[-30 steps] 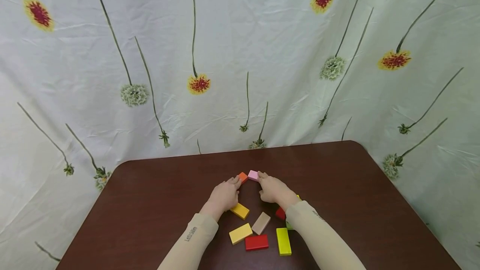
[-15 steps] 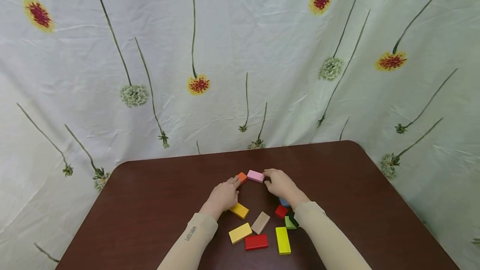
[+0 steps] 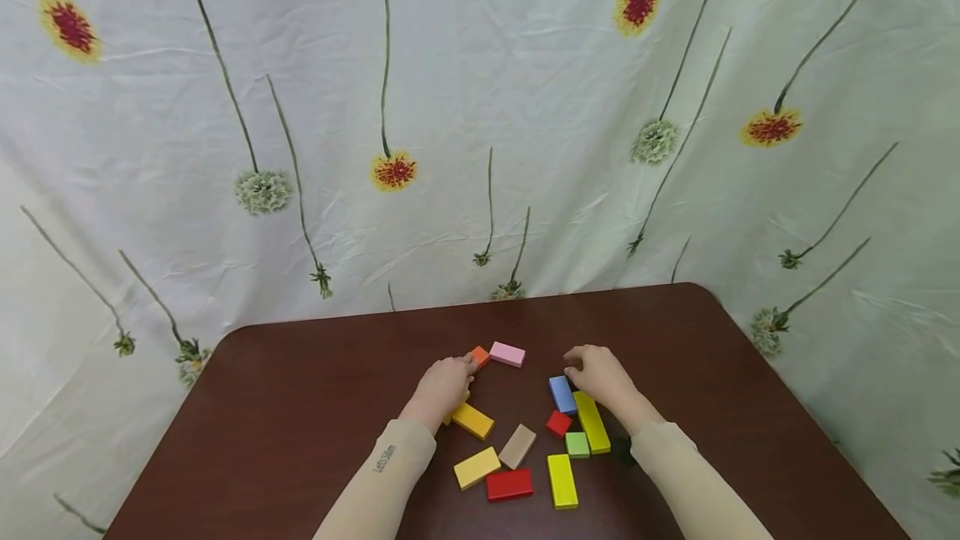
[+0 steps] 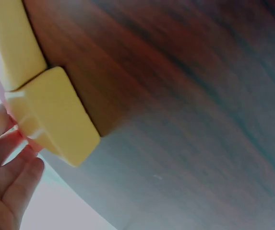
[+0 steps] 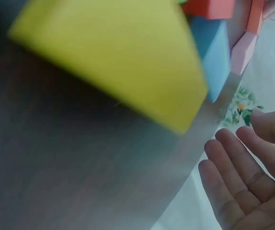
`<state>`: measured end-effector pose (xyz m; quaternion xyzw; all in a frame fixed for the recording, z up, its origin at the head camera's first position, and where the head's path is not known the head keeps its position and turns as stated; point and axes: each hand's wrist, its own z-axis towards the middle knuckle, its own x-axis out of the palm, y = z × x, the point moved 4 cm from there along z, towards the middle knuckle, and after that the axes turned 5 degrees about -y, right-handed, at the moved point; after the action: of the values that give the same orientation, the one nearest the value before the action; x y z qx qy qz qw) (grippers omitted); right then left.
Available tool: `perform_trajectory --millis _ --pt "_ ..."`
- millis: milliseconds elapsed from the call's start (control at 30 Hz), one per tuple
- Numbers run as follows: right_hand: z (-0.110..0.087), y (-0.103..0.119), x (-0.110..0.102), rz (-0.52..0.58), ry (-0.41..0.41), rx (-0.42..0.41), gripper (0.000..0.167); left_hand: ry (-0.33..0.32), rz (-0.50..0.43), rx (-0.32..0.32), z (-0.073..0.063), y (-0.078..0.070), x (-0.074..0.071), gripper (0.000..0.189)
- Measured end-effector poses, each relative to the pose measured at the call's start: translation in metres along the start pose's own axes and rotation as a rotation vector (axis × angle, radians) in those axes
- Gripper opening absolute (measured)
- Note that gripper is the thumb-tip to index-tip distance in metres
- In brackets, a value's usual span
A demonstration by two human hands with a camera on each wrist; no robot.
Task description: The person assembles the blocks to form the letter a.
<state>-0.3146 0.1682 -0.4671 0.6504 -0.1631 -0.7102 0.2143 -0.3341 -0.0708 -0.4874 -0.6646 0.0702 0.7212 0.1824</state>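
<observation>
Orange block: here it is, the orange block [image 3: 479, 357] at the far left of the group, long axis slanting from near-left to far-right, its far end close to the pink block [image 3: 507, 354].
Pink block: lies left to right, right end angled a touch nearer the person.
Blue block: the blue block [image 3: 562, 395] points away from the person, far end leaning left; the long yellow block [image 3: 592, 422] runs much the same way beside it.
Left hand: the left hand [image 3: 441, 390] has its fingers touching the orange block; gripped or merely touched, I can't tell.
Right hand: over on the other side, the right hand [image 3: 604, 375] is released, fingers apart and loosely bent, just beyond the blue block.
Yellows: five in view on the dark surface [image 3: 337, 407], one partly under the left hand.
Reds: two.
Singles: one each of orange, pink, blue, green [image 3: 577, 445] and tan [image 3: 517, 447].
</observation>
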Motion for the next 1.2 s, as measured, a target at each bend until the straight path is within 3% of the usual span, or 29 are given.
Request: perform_trajectory --millis 267,400,600,833,1200 --pt "-0.024 -0.023 -0.007 0.009 0.007 0.05 0.018 -0.034 -0.017 -0.001 0.004 0.001 0.001 0.027" --pt "-0.033 -0.028 -0.008 -0.015 0.038 0.078 0.025 -0.049 -0.031 -0.017 0.006 0.004 0.002 0.027" --pt "-0.044 -0.027 0.0 -0.012 0.062 0.137 0.045 -0.087 -0.049 -0.017 0.008 0.005 0.005 0.02" --pt "-0.053 -0.027 0.013 -0.011 0.055 0.195 0.056 -0.113 -0.079 0.0 0.005 0.006 0.007 0.021" --pt "-0.057 -0.027 0.009 -0.044 0.033 0.293 0.054 -0.179 -0.159 0.012 0.008 0.01 0.008 0.021"
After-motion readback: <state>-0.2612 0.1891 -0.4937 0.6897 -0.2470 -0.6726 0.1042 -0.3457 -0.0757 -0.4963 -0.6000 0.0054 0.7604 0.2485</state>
